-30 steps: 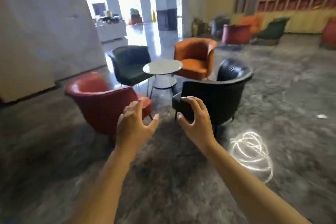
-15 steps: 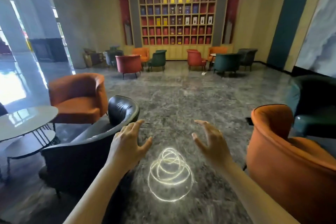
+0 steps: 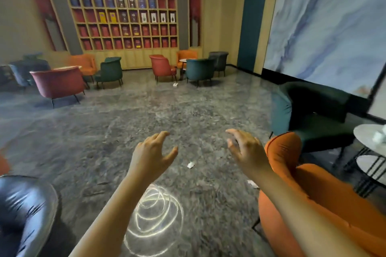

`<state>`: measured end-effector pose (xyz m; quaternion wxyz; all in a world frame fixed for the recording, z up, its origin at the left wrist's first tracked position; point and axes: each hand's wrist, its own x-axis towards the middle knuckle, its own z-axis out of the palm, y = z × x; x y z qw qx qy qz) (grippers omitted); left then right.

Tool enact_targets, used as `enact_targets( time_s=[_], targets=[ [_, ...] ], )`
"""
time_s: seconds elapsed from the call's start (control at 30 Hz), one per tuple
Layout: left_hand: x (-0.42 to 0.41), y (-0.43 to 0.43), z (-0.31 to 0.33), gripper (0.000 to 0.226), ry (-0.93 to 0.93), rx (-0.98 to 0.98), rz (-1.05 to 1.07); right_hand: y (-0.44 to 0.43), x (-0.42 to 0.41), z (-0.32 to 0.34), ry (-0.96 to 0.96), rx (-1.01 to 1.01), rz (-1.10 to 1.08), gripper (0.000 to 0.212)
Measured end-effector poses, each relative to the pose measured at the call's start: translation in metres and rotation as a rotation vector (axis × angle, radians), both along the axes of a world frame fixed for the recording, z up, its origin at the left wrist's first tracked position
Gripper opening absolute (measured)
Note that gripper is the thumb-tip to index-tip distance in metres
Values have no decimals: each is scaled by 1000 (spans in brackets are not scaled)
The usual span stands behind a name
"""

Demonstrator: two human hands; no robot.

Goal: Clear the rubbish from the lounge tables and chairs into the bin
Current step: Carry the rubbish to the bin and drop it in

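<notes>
My left hand (image 3: 151,155) and my right hand (image 3: 247,152) are both held out over the grey marble floor, fingers spread and loosely bent, holding nothing. A small white scrap of rubbish (image 3: 190,165) lies on the floor between them. Another white scrap (image 3: 252,184) lies by the orange armchair (image 3: 325,192) at my right. White crumpled rubbish (image 3: 379,136) sits on the round table (image 3: 364,137) at the far right edge. A small white item (image 3: 175,84) lies on the floor far ahead. No bin is in view.
A dark green armchair (image 3: 309,115) stands beyond the orange one. A black leather armchair (image 3: 23,210) is at my lower left. Groups of red, orange and green chairs (image 3: 58,83) line the far shelf wall (image 3: 123,12). Open floor lies ahead.
The view has swung to the right: the first table and chairs have left the frame, and the orange armchair and a second round table with rubbish have come in at right. Both hands stay empty.
</notes>
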<state>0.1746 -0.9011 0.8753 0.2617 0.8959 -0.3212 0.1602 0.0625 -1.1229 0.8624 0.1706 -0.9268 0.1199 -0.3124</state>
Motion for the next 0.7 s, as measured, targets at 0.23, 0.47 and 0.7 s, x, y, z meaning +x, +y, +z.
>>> enact_targets(
  time_s=[0.23,0.47,0.7],
  targets=[
    [213,-165,-23,41,41,8,-172,-132,199,-15,-8,-139,-70,37],
    [445,-250,11,43,61,-12,-94,-232,443,22,-28,-128,-18,34],
    [742,-311,-14,50,65,27,66,-322,761,-3,32,-56,107,29]
  ],
)
